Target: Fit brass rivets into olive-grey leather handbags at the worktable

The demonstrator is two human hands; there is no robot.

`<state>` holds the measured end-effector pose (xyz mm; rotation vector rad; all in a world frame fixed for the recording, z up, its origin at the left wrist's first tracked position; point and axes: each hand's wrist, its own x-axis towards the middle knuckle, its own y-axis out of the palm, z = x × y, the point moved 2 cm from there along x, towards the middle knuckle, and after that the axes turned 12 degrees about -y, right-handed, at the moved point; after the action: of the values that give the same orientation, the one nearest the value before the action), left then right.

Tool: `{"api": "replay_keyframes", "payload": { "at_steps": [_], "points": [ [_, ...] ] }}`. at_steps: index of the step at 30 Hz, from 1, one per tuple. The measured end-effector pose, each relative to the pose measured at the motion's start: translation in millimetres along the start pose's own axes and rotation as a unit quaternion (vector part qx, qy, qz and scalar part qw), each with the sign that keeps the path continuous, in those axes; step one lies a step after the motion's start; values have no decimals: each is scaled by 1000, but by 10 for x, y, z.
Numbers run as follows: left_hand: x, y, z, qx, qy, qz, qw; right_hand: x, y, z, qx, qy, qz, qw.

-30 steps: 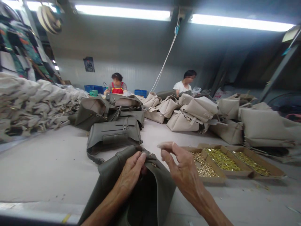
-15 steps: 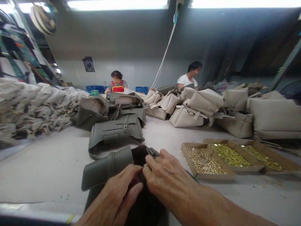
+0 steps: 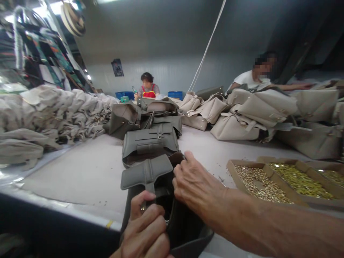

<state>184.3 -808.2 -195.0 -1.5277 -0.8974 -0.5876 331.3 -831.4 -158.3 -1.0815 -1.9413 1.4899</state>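
A dark grey handbag (image 3: 146, 169) stands at the near edge of the table, its mouth towards me and its flap folded back. My left hand (image 3: 146, 227) is closed on the bag's front near the strap, and a small bit of metal shows beside the index finger. The fingers of my right hand (image 3: 195, 179) are curled round the upper right edge of the bag. What lies under those fingertips is hidden. Just beyond, another dark grey handbag (image 3: 152, 139) lies on the table.
Cardboard trays of small gold metal pieces (image 3: 259, 182) stand on the right. Beige handbags (image 3: 236, 127) are heaped behind them. Pale bag pieces (image 3: 53, 118) are piled on the left. One co-worker (image 3: 147, 87) sits at the back, another person (image 3: 252, 77) at back right.
The view has swung, so the scene sits further right. My left hand has moved from beside the right hand down to the bag's front. The bag's mouth shows wider; the right-hand person has an arm outstretched.
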Motion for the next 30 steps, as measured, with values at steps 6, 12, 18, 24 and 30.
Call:
{"api": "replay_keyframes", "payload": {
  "at_steps": [6,12,18,24,30],
  "points": [
    [222,-190,190,79,81,22,993,-132,-84,-224,98,-34,60,993],
    [215,-208,498,120,62,-13,991,-115,-56,-182,115,43,84,989],
    [190,-218,516,154,-32,-39,987,-294,-48,-318,71,208,-52,974],
    [231,-168,495,86,-131,-53,986,-524,70,-382,96,247,-190,945],
    [243,-65,508,25,-121,-34,992,-633,201,-344,130,253,-194,939]
  ]
}}
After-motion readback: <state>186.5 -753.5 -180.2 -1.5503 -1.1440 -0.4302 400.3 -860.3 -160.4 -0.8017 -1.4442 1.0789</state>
